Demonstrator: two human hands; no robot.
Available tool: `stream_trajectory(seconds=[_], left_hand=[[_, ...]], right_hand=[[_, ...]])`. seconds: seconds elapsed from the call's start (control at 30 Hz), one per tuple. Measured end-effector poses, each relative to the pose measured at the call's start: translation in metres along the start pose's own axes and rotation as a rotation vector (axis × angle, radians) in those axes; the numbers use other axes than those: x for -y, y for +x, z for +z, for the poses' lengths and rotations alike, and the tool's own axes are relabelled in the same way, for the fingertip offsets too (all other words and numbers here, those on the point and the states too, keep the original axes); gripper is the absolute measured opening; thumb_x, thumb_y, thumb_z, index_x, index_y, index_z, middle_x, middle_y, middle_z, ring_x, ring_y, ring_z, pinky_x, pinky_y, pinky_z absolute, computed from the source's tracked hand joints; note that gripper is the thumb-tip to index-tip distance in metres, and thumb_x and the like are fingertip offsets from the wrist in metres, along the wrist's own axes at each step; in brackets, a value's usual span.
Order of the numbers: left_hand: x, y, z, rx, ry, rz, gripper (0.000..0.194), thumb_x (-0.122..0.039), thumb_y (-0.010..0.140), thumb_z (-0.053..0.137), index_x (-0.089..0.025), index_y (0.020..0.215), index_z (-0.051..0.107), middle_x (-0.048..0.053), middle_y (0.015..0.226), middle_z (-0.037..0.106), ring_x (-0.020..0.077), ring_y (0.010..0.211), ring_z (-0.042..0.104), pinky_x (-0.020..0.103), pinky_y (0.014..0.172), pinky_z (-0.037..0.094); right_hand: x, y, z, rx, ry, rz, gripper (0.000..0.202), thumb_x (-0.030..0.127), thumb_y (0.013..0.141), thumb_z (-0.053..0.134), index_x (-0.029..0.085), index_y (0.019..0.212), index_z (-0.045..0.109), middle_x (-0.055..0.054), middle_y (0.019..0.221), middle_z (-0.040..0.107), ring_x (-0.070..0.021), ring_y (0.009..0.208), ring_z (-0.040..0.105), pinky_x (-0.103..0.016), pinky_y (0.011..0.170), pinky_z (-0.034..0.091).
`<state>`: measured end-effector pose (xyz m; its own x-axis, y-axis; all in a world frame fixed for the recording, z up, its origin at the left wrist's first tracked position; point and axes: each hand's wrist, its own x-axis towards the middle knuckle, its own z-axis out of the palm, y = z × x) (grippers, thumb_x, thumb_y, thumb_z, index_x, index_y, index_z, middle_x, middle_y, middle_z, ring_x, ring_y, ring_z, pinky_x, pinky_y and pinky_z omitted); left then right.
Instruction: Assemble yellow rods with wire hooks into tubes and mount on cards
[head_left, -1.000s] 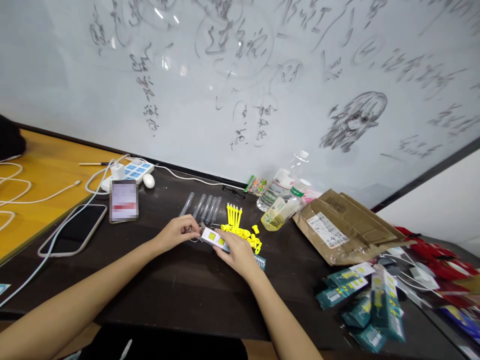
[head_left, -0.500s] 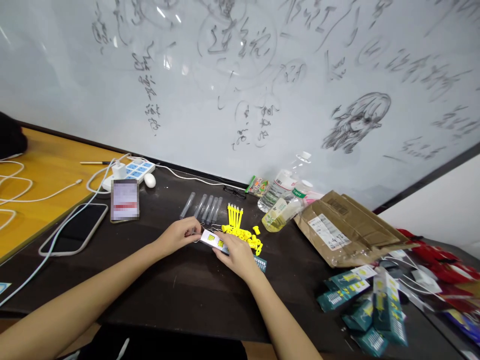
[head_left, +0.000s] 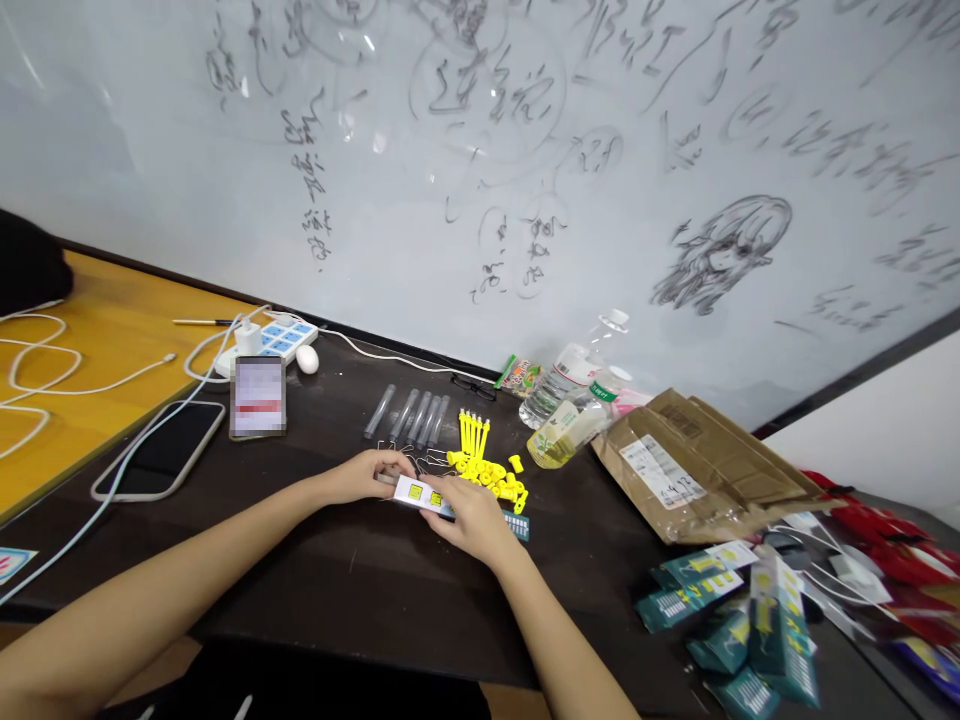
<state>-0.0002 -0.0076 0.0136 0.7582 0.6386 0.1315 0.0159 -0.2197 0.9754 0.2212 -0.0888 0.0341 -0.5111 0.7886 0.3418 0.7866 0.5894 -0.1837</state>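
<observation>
A small white box with yellow prints point(head_left: 414, 492) is held between my two hands, low over the dark table. My left hand point(head_left: 369, 475) has its fingers curled at the box's left end. My right hand point(head_left: 471, 515) grips the box from the right, fingers over its top. Just behind lie small yellow plastic parts point(head_left: 491, 475), with several yellow sticks point(head_left: 473, 434) beyond them. Clear tubes point(head_left: 420, 418) lie in a row behind my left hand, and thin metal hooks point(head_left: 431, 461) lie between. A green card point(head_left: 519, 526) shows partly beside my right hand.
Bottles point(head_left: 566, 430) and a brown package point(head_left: 675, 460) lie at the back right, with green boxes point(head_left: 780, 625) nearer. On the left are a phone point(head_left: 161, 450), a second lit device point(head_left: 258, 398), a power strip point(head_left: 281, 340) and white cables. A whiteboard point(head_left: 375, 220) stands behind.
The view has shifted slightly. The box's printed face is turned more toward the camera, and my left hand has moved a little along its left end. More metal hooks show behind it.
</observation>
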Motion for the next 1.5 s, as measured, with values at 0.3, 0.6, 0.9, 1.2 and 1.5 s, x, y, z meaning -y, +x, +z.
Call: stream_trajectory(seconds=[0.3, 0.6, 0.9, 1.2, 1.5], left_hand=[[-0.008, -0.002, -0.008, -0.09, 0.01, 0.021, 0.033, -0.035, 0.079, 0.058, -0.016, 0.106, 0.062, 0.006, 0.096, 0.065, 0.0135, 0.076, 0.059, 0.021, 0.059, 0.046], [-0.005, -0.003, -0.005, -0.176, 0.183, 0.042, 0.031, -0.035, 0.081, 0.056, -0.015, 0.105, 0.062, 0.005, 0.092, 0.066, 0.0145, 0.075, 0.06, 0.026, 0.068, 0.048], [-0.009, -0.005, 0.005, -0.243, 0.437, 0.132, 0.013, -0.023, 0.08, 0.051, -0.018, 0.09, 0.057, 0.001, 0.09, 0.061, 0.0126, 0.074, 0.054, 0.021, 0.058, 0.039], [-0.005, 0.001, 0.018, -0.257, -0.143, 0.079, 0.018, -0.031, 0.085, 0.045, -0.016, 0.076, 0.051, 0.005, 0.097, 0.059, 0.0153, 0.083, 0.056, 0.027, 0.069, 0.046], [-0.011, 0.003, 0.032, -0.325, -0.778, -0.104, 0.041, -0.023, 0.078, 0.053, -0.022, 0.119, 0.049, 0.011, 0.132, 0.05, 0.0229, 0.125, 0.044, 0.037, 0.094, 0.04]], right_hand=[[-0.003, 0.0, -0.007, -0.032, 0.021, 0.112, 0.045, 0.033, 0.086, 0.052, 0.026, 0.129, 0.045, -0.005, 0.121, 0.061, -0.0202, 0.105, 0.06, -0.033, 0.09, 0.046], [-0.004, 0.0, -0.007, -0.043, 0.006, 0.113, 0.042, 0.034, 0.088, 0.05, 0.026, 0.129, 0.046, -0.005, 0.121, 0.061, -0.02, 0.106, 0.06, -0.034, 0.09, 0.047], [0.0, 0.001, -0.004, -0.014, -0.009, 0.108, 0.041, 0.036, 0.088, 0.049, 0.025, 0.128, 0.047, -0.006, 0.118, 0.063, -0.0197, 0.103, 0.061, -0.033, 0.089, 0.048], [0.0, 0.001, -0.003, -0.033, -0.007, 0.12, 0.04, 0.035, 0.088, 0.049, 0.025, 0.127, 0.047, -0.005, 0.117, 0.063, -0.0199, 0.103, 0.061, -0.032, 0.088, 0.048], [0.005, 0.005, 0.007, -0.036, -0.11, 0.091, 0.04, 0.036, 0.089, 0.047, 0.021, 0.126, 0.048, -0.009, 0.103, 0.066, -0.0214, 0.091, 0.063, -0.031, 0.077, 0.049]])
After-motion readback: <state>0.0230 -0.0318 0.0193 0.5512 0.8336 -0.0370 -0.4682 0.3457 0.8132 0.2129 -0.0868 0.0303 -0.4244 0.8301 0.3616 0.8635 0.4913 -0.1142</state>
